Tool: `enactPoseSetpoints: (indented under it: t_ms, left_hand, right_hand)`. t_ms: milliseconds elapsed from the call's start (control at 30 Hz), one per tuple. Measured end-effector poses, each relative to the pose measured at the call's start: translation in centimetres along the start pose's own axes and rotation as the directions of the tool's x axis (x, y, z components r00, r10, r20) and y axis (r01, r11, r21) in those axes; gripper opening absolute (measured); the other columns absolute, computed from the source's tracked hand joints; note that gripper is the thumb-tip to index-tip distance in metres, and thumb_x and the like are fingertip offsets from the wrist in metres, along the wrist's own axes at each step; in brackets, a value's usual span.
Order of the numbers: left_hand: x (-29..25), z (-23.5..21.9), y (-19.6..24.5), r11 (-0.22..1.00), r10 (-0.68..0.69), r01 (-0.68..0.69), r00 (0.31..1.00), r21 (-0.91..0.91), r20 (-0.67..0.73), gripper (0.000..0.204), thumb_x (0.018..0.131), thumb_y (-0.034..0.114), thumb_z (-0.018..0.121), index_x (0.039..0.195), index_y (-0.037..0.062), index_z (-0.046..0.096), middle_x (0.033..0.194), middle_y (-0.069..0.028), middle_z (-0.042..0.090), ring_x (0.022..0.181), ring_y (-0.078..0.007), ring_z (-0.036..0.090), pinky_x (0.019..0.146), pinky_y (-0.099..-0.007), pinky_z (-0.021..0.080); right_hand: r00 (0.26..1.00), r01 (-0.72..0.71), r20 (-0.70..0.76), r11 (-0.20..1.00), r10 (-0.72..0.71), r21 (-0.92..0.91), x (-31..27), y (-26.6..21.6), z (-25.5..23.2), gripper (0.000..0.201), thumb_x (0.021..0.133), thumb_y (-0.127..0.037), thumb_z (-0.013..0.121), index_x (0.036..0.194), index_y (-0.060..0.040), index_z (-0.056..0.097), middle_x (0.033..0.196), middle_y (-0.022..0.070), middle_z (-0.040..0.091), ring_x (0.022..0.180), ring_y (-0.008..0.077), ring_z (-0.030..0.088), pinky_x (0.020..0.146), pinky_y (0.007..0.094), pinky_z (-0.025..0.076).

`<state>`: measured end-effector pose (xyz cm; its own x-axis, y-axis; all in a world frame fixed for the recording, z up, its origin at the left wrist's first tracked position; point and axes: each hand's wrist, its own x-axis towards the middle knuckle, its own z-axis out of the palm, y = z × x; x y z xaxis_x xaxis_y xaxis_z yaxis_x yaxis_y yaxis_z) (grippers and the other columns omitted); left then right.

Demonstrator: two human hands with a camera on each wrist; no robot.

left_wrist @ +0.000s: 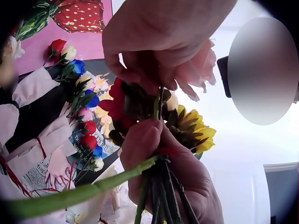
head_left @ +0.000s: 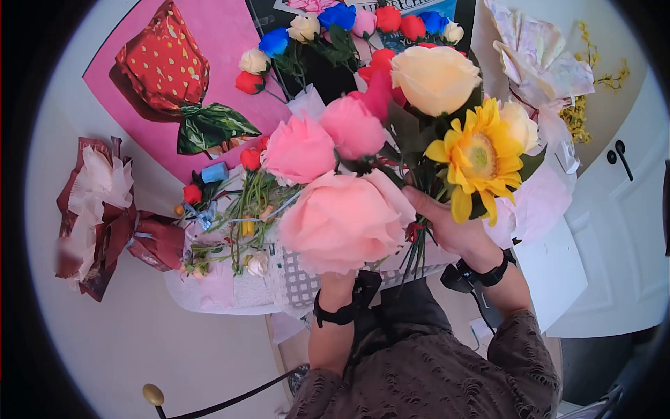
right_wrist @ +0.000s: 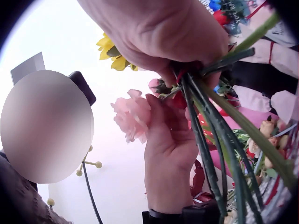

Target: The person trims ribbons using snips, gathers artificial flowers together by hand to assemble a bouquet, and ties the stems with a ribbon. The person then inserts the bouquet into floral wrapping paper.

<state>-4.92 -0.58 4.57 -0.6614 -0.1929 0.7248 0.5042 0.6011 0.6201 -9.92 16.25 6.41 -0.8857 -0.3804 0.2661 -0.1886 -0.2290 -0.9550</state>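
My right hand (head_left: 450,225) grips a bunch of green stems (right_wrist: 224,135) below the blooms; a red tie shows at the grip. The bunch carries a sunflower (head_left: 481,155), a cream rose (head_left: 436,80) and pink roses (head_left: 300,149). In the head view a large pale pink rose (head_left: 345,220) covers most of my left hand (head_left: 338,290). Seen from the left wrist, my left hand (left_wrist: 163,42) pinches a stem (left_wrist: 158,105) just above my right hand (left_wrist: 175,175), beside the pale pink rose (left_wrist: 198,70). Its palm faces the right wrist camera.
Loose roses and cut stems (head_left: 255,192) lie on the table at the left. A dark red wrapped bouquet (head_left: 150,237) is at the far left, a white wrapped one (head_left: 544,70) at the back right. Red, blue and cream roses (head_left: 338,17) line the back.
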Motion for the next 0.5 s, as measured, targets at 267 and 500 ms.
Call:
enactPoseSetpoints:
  t_ms: [267,500]
  left_hand:
    - [0.7,-1.8,2.2,0.994,0.019,-0.02,1.0,0.103,0.006,0.032,0.081,0.017,0.068,0.106,-0.0011,0.06,0.092,-0.007,0.065,0.084,-0.0223,0.064,0.079,-0.0332,0.051]
    - [1.3,0.2,3.6,0.793,-0.397,0.289,0.913,-0.536,-0.094,0.019,0.081,0.001,0.07,0.096,-0.0031,0.058,0.085,-0.0055,0.065,0.079,-0.0109,0.062,0.07,-0.023,0.047]
  right_hand:
    - [0.933,-0.354,0.167,0.899,0.319,0.259,-0.5,1.0,0.1,0.019,0.088,-0.006,0.063,0.106,-0.0008,0.058,0.09,0.0095,0.063,0.073,0.0167,0.063,0.067,0.0308,0.054]
    - [0.993,-0.097,-0.007,0.859,0.116,0.502,-0.5,2.0,-0.2,0.028,0.091,-0.007,0.054,0.117,0.0015,0.05,0.106,0.0135,0.061,0.087,0.0254,0.064,0.073,0.0406,0.057]
